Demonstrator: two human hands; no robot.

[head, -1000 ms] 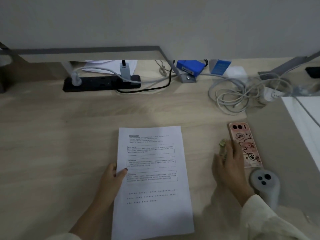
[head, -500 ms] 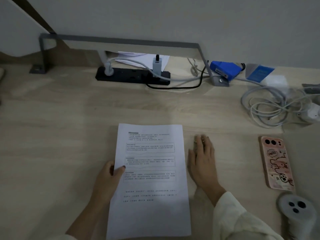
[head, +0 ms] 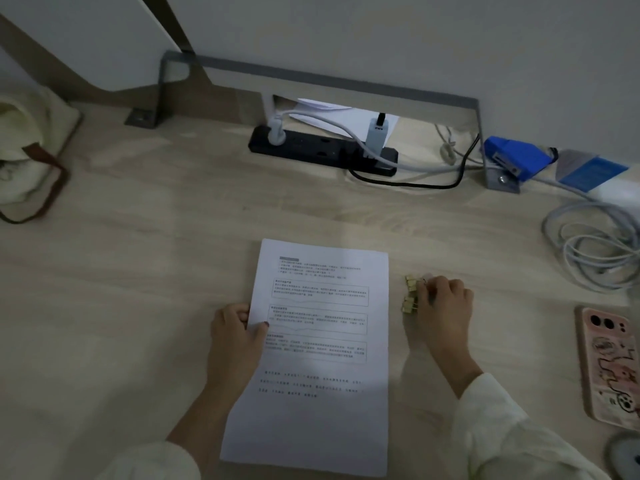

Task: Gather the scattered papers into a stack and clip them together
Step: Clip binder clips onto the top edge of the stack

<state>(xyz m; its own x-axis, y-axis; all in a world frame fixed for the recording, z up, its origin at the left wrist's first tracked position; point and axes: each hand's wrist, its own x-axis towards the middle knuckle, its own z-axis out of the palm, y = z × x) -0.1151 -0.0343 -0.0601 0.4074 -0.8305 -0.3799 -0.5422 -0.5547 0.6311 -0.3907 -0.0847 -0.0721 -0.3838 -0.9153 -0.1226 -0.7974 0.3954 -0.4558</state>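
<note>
A stack of white printed papers (head: 322, 341) lies squared up on the wooden desk in front of me. My left hand (head: 235, 337) grips its left edge, thumb on top of the sheet. Just right of the stack, my right hand (head: 441, 308) rests on the desk with its fingers curled around small gold binder clips (head: 412, 296), which stick out at the fingertips. The clips sit a little apart from the paper's right edge.
A pink phone (head: 609, 368) lies at the right edge. Coiled grey cables (head: 595, 251) sit at the right back. A black power strip (head: 322, 150) lies under a grey metal frame (head: 346, 81). A cream bag (head: 27, 157) is at the far left.
My right hand came from beside the phone to just right of the papers, and the gold clips now show at its fingertips. The left hand kept its grip. The view swung left.
</note>
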